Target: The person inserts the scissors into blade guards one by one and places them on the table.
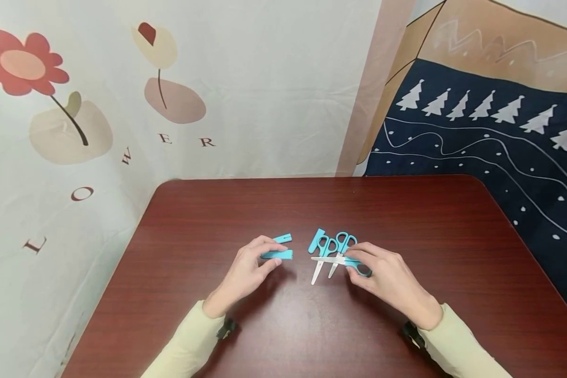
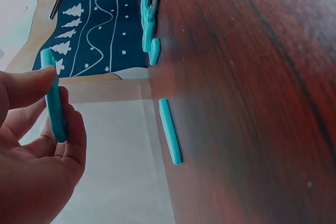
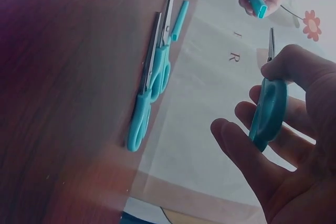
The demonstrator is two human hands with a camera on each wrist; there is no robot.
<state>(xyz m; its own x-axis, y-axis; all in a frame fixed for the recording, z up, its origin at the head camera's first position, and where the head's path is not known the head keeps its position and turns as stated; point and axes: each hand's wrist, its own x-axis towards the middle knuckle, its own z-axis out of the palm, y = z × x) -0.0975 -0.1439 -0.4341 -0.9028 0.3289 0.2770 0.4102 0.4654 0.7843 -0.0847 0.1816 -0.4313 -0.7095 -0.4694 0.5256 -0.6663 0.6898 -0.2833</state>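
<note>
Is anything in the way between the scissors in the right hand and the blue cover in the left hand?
Nothing that I can see. Only open air shows between the held scissors in the right hand and the blue blade cover in the left hand. The two other scissors lie lower, on the table.

Scissors [image 3: 274, 106] turquoise-handled, silver-bladed; sheaths [image 1: 277, 255] turquoise; table [image 1: 406, 210] red-brown, wood-grained; cloth [image 1: 458, 140] navy, white-tree-patterned; sleeves [image 1: 189, 338] pale yellow-green.
</note>
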